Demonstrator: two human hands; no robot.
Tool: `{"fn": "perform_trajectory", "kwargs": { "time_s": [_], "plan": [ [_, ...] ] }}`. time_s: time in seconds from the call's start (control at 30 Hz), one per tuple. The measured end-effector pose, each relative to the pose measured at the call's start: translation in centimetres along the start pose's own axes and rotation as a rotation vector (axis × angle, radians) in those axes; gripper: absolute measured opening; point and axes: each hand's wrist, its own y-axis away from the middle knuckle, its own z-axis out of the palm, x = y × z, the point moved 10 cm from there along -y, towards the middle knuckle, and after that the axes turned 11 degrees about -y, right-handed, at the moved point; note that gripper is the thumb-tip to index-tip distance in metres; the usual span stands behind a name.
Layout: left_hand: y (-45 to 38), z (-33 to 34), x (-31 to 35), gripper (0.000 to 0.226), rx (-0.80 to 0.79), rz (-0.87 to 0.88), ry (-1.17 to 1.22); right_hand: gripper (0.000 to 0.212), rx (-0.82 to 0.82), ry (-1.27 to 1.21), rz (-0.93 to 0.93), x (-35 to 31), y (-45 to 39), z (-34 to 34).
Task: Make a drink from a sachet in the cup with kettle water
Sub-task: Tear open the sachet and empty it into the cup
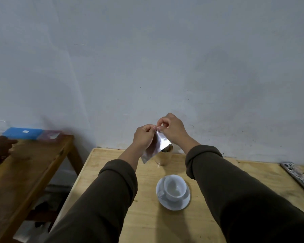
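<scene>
While both hands pinch its top edge, light wooden table (165, 225) against a white wall, white cup (174, 188) on saucer (172, 205) below, left hand (144, 137) and right hand (172, 128) gripping silver sachet (156, 147) aloft, printing blurred and unreadable.

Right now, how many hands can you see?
3. The left hand and right hand pinch the top of the sachet above the table. Another hand rests on the bench at far left.
</scene>
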Motion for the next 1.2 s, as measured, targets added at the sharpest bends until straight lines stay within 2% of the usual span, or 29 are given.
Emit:
{"fn": "perform_trajectory", "kwargs": {
  "time_s": [0.17, 0.4, 0.67, 0.8, 0.93, 1.0, 1.1, 1.2],
  "plan": [
    [-1.0, -0.9, -1.6, 0.033, 0.043, -0.119, 0.080, 0.005, -0.073, 0.016, -0.020, -0.1, 0.5, 1.6],
    [-1.7, -1.6, -3.5, 0.030, 0.101, -0.236, 0.043, 0.008, -0.164, -0.027, 0.031, 1.0, 1.8, 1.2],
    [-1.4, -1.4, -5.2, 0.034, 0.151, -0.301, 0.025, 0.022, -0.278, -0.047, 0.051, 1.6, 3.5, 0.4],
    [-0.9, -0.8, -5.8, 0.034, 0.140, -0.302, -0.018, 0.010, -0.271, -0.070, 0.038, 1.8, 4.2, -0.2],
    [-0.3, 0.7, -6.2, 0.035, 0.087, -0.301, -0.047, 0.023, -0.288, -0.238, 0.089, 1.8, 5.0, 0.0],
    [-0.1, 1.6, -6.4, 0.034, 0.062, -0.283, -0.071, 0.020, -0.295, -0.306, 0.143, 2.3, 5.6, 0.5],
    [0.4, 2.9, -6.7, 0.033, 0.025, -0.243, -0.111, 0.014, -0.252, -0.204, 0.125, 2.9, 6.6, 0.6],
    [1.1, 4.4, -7.3, 0.032, -0.026, -0.200, -0.174, 0.019, -0.255, -0.025, 0.134, 4.7, 8.6, 1.3]
  ]
}}
